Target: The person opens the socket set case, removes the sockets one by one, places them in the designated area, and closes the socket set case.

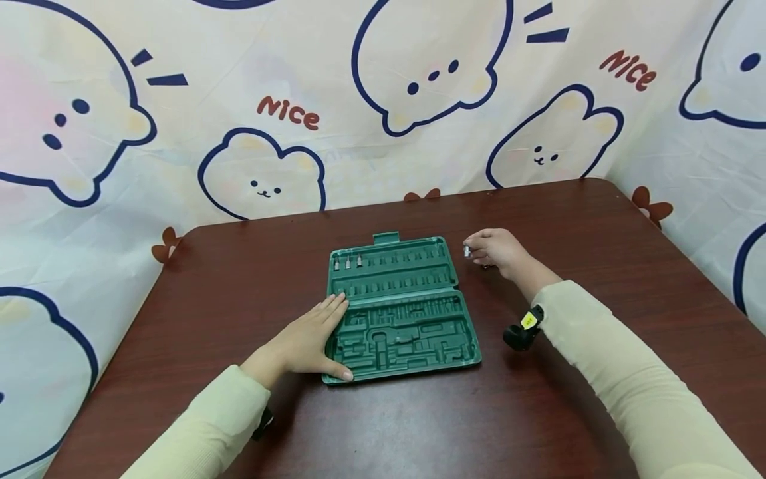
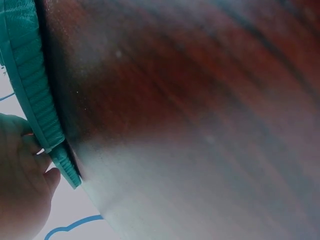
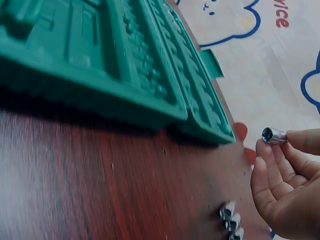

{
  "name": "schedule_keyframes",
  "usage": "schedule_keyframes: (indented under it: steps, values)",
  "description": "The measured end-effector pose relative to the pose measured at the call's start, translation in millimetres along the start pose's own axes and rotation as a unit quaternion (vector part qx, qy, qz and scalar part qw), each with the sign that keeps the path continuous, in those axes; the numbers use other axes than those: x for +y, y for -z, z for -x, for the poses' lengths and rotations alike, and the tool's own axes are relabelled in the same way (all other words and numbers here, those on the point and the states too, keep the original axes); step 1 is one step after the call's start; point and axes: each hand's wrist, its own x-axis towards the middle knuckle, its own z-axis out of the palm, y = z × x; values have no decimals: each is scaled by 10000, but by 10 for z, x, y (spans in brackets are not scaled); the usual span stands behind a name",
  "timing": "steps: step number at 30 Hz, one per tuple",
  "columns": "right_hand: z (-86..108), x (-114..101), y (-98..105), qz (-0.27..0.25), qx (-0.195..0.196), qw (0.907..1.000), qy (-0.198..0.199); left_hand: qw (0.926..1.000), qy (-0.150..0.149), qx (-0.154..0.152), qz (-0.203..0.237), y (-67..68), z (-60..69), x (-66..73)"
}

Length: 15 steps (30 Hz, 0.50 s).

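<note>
A green molded socket case (image 1: 389,291) lies open on the table, its two halves flat. Three small metal sockets (image 1: 348,263) stand in slots at the far left of its upper half. My left hand (image 1: 306,338) rests on the case's left edge, fingers straight and thumb along the near corner. To the right of the case, my right hand (image 1: 501,253) pinches a shiny socket (image 3: 273,135) between thumb and fingers, above the table. Its hollow end shows in the right wrist view. Below that hand, a few loose sockets (image 3: 231,220) lie on the tabletop.
The dark red-brown table (image 1: 251,266) carries the case near its middle. A latch tab (image 1: 385,237) sticks out from the case's far edge. Behind the table hangs a white cloth (image 1: 359,166) with cartoon prints.
</note>
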Motion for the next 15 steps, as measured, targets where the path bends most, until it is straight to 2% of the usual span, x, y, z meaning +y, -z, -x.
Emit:
schedule_keyframes:
  steps: [15]
  values:
    - [60,149,330,94,235,9997,9,10000,-13,32,-27,9,4,13]
